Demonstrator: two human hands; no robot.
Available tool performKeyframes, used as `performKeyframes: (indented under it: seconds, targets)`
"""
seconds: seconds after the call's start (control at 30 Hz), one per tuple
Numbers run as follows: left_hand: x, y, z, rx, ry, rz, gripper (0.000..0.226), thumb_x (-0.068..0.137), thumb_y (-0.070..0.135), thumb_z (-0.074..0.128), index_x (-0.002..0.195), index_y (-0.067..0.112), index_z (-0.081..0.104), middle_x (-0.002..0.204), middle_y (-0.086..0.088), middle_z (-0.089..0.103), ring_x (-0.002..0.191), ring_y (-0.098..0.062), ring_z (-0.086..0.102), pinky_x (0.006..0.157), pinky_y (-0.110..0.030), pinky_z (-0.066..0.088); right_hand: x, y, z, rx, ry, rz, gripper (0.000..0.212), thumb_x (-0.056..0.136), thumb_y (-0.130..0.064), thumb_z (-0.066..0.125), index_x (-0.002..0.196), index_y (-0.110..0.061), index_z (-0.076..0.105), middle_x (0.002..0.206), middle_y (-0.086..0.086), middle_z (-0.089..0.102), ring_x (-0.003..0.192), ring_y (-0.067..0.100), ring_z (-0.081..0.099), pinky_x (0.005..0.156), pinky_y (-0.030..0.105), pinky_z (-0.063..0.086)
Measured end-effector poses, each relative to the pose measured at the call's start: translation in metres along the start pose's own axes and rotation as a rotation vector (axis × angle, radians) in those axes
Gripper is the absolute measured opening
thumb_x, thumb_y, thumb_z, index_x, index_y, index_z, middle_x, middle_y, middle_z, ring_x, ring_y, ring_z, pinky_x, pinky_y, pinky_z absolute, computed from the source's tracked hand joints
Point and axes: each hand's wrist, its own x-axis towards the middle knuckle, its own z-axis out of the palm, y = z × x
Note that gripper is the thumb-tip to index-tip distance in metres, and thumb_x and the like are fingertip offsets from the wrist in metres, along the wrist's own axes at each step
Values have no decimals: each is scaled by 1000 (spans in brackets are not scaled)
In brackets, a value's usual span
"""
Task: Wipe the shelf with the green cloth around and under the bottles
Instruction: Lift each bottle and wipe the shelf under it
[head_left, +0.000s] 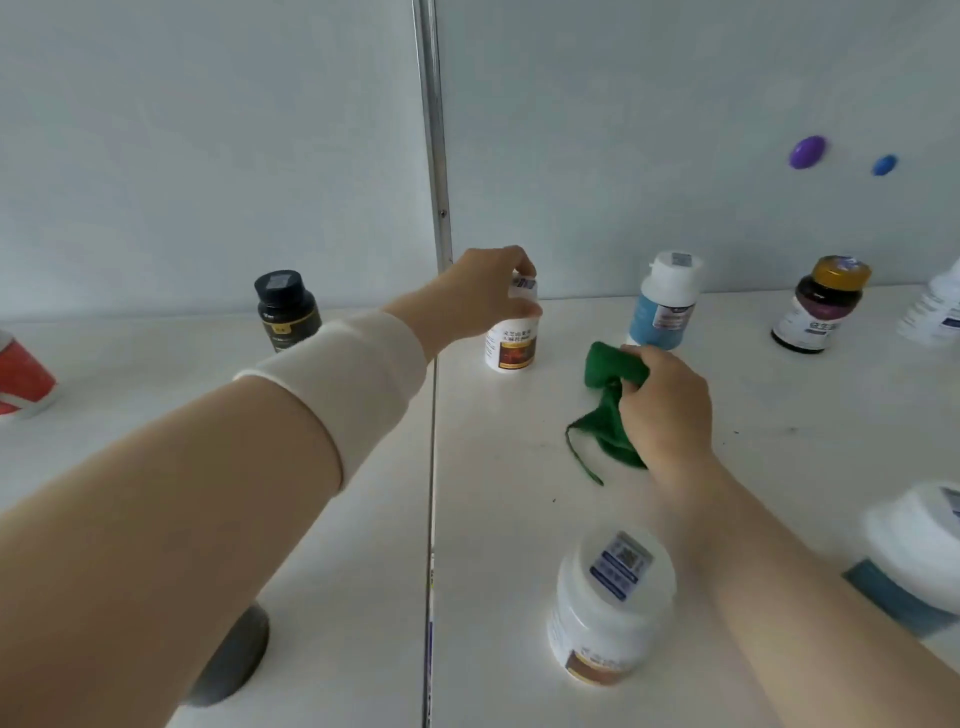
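Note:
My right hand (667, 402) grips the bunched green cloth (608, 400) on the white shelf (519, 467), just in front of a blue bottle with a white cap (662, 306). My left hand (488, 291) grips the cap of a small white bottle with an orange label (511, 345) at the back middle, standing on the shelf. A loose thread of the cloth trails to the front left.
A black bottle (288, 309) stands at the back left, a dark bottle with a gold cap (821, 306) at the back right. A white jar (610, 608) is near the front, another white jar (919, 545) at the right edge. A red object (23, 376) lies far left.

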Motion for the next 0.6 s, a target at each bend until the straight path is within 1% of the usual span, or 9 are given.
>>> performKeyframes:
  seconds: [0.03, 0.1, 0.2, 0.27, 0.4, 0.43, 0.47, 0.53, 0.6]
  targets:
    - [4, -5, -3, 17, 7, -3, 43, 86, 27, 59, 126, 15, 48, 125, -10, 52, 82, -20, 46, 52, -21, 37, 5, 1, 7, -40, -39, -26, 42, 90, -5, 43, 129, -18, 50, 127, 8, 57, 113, 27, 53, 88, 29, 39]
    - [12, -15, -8, 28, 25, -12, 43, 86, 27, 59, 126, 14, 47, 124, -11, 52, 81, -21, 46, 52, -21, 36, 17, -3, 20, -76, -136, -124, 43, 90, -7, 43, 130, -22, 49, 132, 2, 54, 116, 23, 51, 92, 29, 38]
    - [18, -24, -8, 4, 45, -12, 44, 86, 28, 59, 125, 13, 46, 124, -13, 54, 89, -22, 47, 68, -28, 41, 23, -14, 29, -102, -279, -272, 44, 90, -9, 46, 130, -27, 47, 138, -4, 49, 122, 19, 48, 97, 25, 35]
    - [20, -26, -6, 4, 58, 2, 44, 86, 29, 59, 125, 13, 46, 122, -13, 55, 89, -22, 46, 69, -28, 38, 16, -17, 25, -67, -392, -345, 48, 88, -5, 49, 126, -33, 50, 136, -10, 50, 123, 15, 47, 98, 22, 33]
    - [23, -25, -8, -10, 26, 10, 41, 86, 29, 59, 122, 13, 46, 119, -12, 54, 84, -24, 47, 52, -23, 35, -3, -23, -1, 124, -929, -401, 54, 81, 7, 54, 98, -42, 66, 118, -22, 59, 107, -5, 54, 96, 10, 38]
    - [25, -25, -9, -3, 18, 12, 41, 87, 29, 58, 122, 12, 46, 119, -12, 54, 83, -24, 47, 50, -22, 34, -1, -25, -5, 161, -963, -396, 56, 80, 9, 54, 94, -44, 66, 117, -21, 61, 106, -6, 55, 97, 11, 40]
    - [26, -25, -9, 6, 9, 16, 41, 87, 29, 58, 122, 12, 45, 120, -12, 53, 83, -25, 47, 50, -21, 34, 3, -26, -6, 212, -904, -382, 59, 79, 11, 53, 92, -46, 66, 117, -19, 63, 107, -3, 57, 98, 14, 42]
    - [28, -24, -9, 25, -5, 33, 41, 88, 28, 57, 123, 10, 44, 122, -14, 53, 84, -24, 47, 50, -20, 34, 20, -26, 3, 246, -617, -363, 62, 78, 12, 50, 95, -45, 65, 118, -15, 63, 110, 4, 57, 100, 19, 41]
    - [29, -24, -8, 45, -5, 51, 42, 89, 27, 56, 125, 10, 42, 124, -14, 53, 87, -22, 47, 53, -21, 35, 32, -26, 19, 110, -436, -387, 60, 79, 11, 48, 106, -41, 63, 127, -12, 59, 121, 9, 51, 105, 23, 35]
